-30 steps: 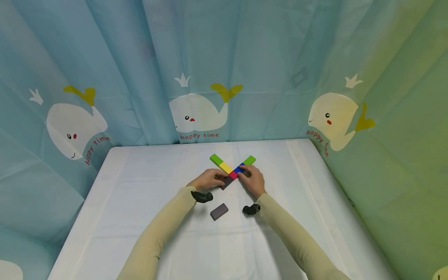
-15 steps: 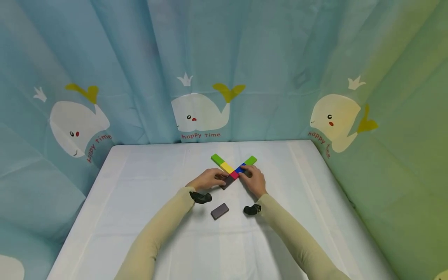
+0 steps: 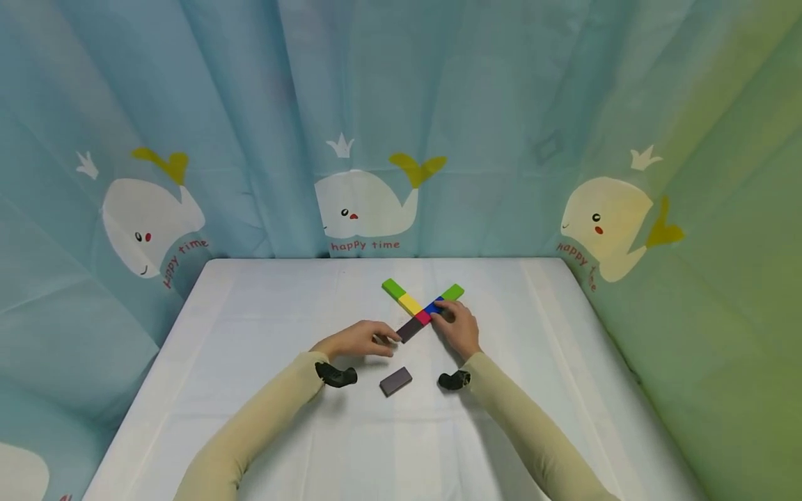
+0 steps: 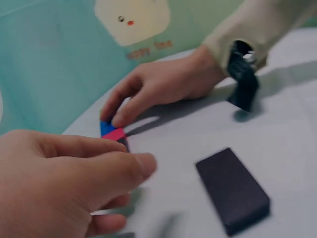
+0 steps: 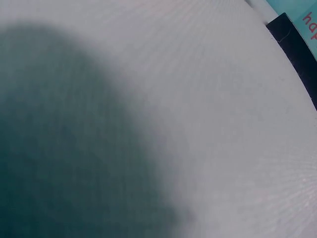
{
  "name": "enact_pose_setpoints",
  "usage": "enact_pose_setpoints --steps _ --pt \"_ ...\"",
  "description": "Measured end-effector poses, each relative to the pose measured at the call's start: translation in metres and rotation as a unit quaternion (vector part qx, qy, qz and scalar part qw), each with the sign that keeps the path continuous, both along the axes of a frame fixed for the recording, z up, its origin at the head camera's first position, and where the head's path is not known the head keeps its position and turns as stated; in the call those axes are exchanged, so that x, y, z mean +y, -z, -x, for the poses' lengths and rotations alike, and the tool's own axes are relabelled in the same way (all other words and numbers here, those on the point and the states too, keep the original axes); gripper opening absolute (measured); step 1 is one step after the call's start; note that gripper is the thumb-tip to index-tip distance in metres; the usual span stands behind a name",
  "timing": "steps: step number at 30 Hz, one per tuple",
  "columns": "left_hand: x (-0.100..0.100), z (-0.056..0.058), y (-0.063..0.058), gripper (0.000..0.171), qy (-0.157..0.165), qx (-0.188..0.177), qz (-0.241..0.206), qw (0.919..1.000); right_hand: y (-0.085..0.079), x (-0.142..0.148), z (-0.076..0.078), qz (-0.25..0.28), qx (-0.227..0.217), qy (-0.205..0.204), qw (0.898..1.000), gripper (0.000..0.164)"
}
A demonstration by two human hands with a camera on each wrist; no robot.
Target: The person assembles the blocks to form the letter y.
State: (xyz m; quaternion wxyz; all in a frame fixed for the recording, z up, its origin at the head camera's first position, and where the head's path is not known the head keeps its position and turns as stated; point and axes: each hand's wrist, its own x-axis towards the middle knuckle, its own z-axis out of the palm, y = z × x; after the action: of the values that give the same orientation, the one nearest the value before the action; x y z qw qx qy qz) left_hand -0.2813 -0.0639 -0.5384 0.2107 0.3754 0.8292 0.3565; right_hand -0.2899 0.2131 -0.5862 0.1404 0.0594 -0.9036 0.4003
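Observation:
Flat coloured blocks lie in a Y shape on the table. The left arm has a green block and a yellow block. A pinkish-red block sits at the joint, with a dark block below it. Up the right arm come a blue block and another green block. My right hand pinches the blue block between thumb and fingertips. My left hand is just left of the dark block, fingers loosely extended and holding nothing. The right wrist view does not show the hand.
A loose dark block lies nearer me, between my wrists; it appears large in the left wrist view. White cloth covers the table. A whale-printed curtain stands behind the far edge and along the sides.
My left hand has let go of the dark block in the Y and drawn back to the left and towards me. My right hand stays at the blue block.

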Motion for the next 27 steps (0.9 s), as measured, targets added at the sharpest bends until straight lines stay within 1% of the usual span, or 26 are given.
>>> enact_pose_setpoints --steps 5,8,10,13,16,21,27 --pt "-0.006 -0.019 -0.002 0.043 0.053 -0.029 0.032 0.9977 0.001 -0.001 -0.002 -0.001 0.0 0.002 1.0 0.036" --pt "-0.008 -0.027 -0.003 0.048 0.082 -0.044 0.044 0.9947 0.001 -0.001 -0.001 -0.002 -0.004 0.003 1.0 0.036" --pt "-0.009 -0.032 -0.005 0.051 0.099 -0.047 0.047 0.9928 0.0 -0.001 -0.001 -0.001 -0.007 0.004 1.0 0.036" --pt "-0.011 -0.037 -0.007 0.056 0.118 -0.04 0.048 0.9911 0.0 -0.002 0.0 0.001 -0.012 0.003 1.0 0.036" --pt "-0.012 -0.039 -0.003 0.06 0.133 -0.015 0.042 0.9901 0.0 -0.001 0.0 0.001 -0.01 0.001 1.0 0.036" --pt "-0.01 -0.041 0.0 0.062 0.141 0.015 0.024 0.9896 0.0 -0.001 0.001 -0.001 -0.002 0.005 1.0 0.036" --pt "-0.005 -0.043 0.001 0.059 0.145 0.024 0.013 0.9891 0.001 -0.002 0.001 0.0 -0.012 0.004 1.0 0.036"
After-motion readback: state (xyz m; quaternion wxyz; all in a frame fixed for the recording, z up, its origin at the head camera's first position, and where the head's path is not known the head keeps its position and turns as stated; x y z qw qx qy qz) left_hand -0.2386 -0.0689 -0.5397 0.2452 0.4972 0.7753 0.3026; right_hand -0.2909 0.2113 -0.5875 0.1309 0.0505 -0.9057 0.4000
